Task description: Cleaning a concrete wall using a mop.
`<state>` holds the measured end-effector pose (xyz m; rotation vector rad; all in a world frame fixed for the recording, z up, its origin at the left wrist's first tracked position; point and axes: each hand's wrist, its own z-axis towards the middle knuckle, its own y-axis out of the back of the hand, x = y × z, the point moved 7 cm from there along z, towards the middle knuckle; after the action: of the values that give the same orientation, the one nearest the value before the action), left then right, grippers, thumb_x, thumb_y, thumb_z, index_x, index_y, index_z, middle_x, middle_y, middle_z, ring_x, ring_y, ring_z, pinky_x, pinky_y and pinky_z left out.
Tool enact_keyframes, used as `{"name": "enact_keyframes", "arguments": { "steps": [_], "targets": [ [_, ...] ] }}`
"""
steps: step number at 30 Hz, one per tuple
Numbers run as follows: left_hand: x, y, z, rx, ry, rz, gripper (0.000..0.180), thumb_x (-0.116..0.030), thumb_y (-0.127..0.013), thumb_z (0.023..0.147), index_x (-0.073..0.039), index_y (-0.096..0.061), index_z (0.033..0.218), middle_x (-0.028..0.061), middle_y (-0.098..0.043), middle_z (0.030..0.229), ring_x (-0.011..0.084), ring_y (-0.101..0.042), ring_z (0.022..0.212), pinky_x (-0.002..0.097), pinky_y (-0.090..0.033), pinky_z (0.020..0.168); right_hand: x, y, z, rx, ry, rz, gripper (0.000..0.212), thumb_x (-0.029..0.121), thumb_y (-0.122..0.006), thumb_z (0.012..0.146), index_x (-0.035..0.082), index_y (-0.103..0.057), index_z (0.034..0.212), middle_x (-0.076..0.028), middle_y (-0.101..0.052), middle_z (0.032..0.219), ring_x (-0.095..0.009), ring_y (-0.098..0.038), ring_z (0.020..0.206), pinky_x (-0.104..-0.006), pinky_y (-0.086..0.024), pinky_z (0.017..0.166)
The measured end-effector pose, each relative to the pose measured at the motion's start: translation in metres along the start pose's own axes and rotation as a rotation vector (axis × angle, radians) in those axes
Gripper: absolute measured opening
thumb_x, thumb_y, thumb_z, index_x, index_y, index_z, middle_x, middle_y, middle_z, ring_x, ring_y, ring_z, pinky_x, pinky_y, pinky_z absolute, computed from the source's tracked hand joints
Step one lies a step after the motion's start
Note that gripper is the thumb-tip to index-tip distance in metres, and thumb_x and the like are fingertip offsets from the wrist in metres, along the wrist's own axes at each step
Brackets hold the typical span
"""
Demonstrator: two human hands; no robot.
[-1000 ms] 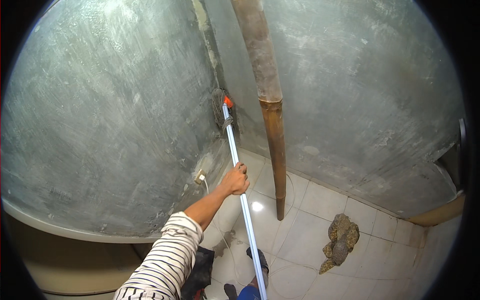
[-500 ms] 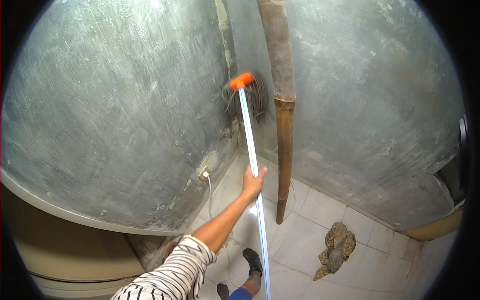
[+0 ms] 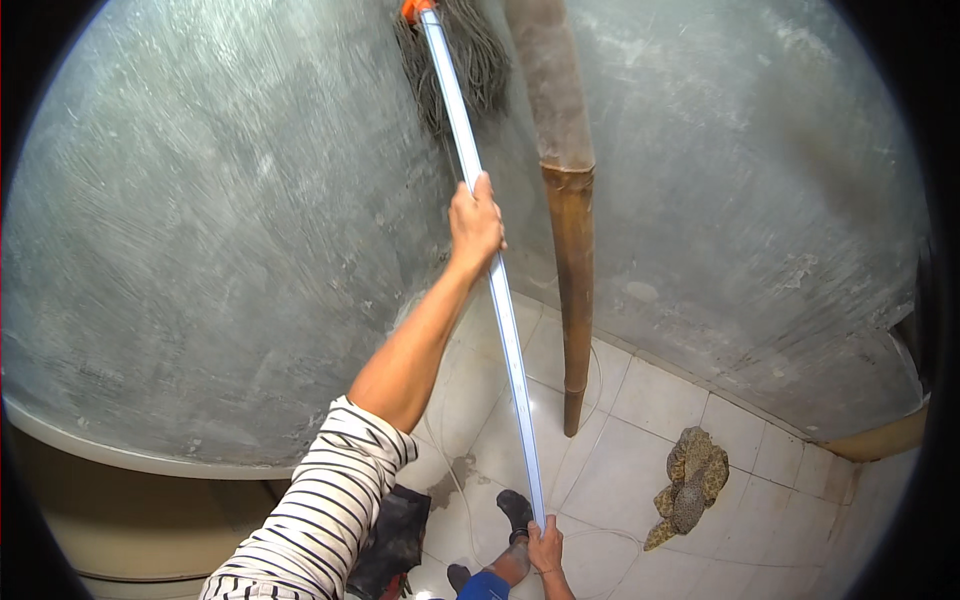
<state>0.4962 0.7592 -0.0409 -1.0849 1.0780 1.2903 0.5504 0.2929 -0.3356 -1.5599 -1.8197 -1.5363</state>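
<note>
A string mop with an orange head and grey strands is raised against the wall corner, its strands hanging beside the bamboo pole. The long white-blue mop handle slants down toward me. My left hand, its arm in a striped sleeve, is wrapped round the upper part of the handle. Lower down, close to my feet, my right hand grips the handle's bottom end. The top edge of the picture cuts off part of the orange head.
A bamboo pole stands right of the mop, before the grey walls. On the white tiles lie a speckled brown, turtle-shaped thing and a thin cable. A black item is by my left arm; a wet-looking patch marks the floor.
The mop and my left hand have moved up, the mop head also slightly left. My right hand has come into view at the handle's lower end, and the black item now shows.
</note>
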Motion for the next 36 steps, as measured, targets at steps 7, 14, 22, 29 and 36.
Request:
{"name": "enact_keyframes", "arguments": {
  "steps": [7,14,22,29,36],
  "targets": [
    [0.211,0.034,-0.092,-0.094,-0.246,0.561,0.046,-0.038,-0.034,0.093,0.005,-0.046,0.087,0.0208,-0.053,0.058,0.0293,-0.053,0.039,0.04,-0.044,0.041,-0.103,-0.046,-0.124,0.201,-0.274,0.018,0.043,0.033,-0.049,0.086,0.0,-0.044,0.114,-0.025,-0.058,0.079,-0.039,-0.057,0.071,-0.0441,-0.045,0.061],
    [0.258,0.003,-0.169,0.121,0.421,0.39,0.044,-0.036,-0.038,0.093,0.007,-0.043,0.085,0.0185,-0.052,0.054,0.0268,-0.053,0.038,0.0379,-0.043,0.037,-0.147,-0.051,-0.151,0.271,-0.334,-0.012,0.052,0.033,-0.047,0.086,-0.001,-0.038,0.124,-0.024,-0.06,0.078,-0.034,-0.058,0.067,-0.0431,-0.046,0.059],
    [0.182,0.002,-0.092,-0.039,0.044,0.356,0.034,-0.028,-0.045,0.091,0.002,-0.043,0.075,0.0164,-0.051,0.053,0.0279,-0.056,0.05,0.0429,-0.039,0.048,-0.172,-0.06,-0.066,0.243,-0.39,-0.077,0.031,0.023,-0.052,0.081,0.001,-0.045,0.101,-0.029,-0.057,0.079,-0.045,-0.056,0.082,-0.0497,-0.044,0.067],
    [0.127,0.001,-0.045,-0.076,0.138,0.148,0.034,-0.027,-0.043,0.092,0.002,-0.042,0.075,0.0136,-0.046,0.05,0.027,-0.053,0.047,0.0405,-0.039,0.048,-0.099,-0.02,-0.001,0.226,-0.164,0.014,0.028,0.027,-0.052,0.083,0.002,-0.046,0.092,-0.024,-0.058,0.072,-0.044,-0.057,0.07,-0.0463,-0.045,0.06],
    [0.245,-0.009,-0.111,-0.015,0.179,0.316,0.038,-0.03,-0.04,0.092,0.005,-0.045,0.079,0.0184,-0.047,0.051,0.0364,-0.054,0.052,0.046,-0.043,0.055,-0.175,-0.034,-0.081,0.238,-0.252,-0.113,0.062,0.036,-0.045,0.088,-0.013,-0.033,0.123,-0.028,-0.059,0.079,-0.038,-0.059,0.072,-0.0423,-0.044,0.058]
  ]
}}
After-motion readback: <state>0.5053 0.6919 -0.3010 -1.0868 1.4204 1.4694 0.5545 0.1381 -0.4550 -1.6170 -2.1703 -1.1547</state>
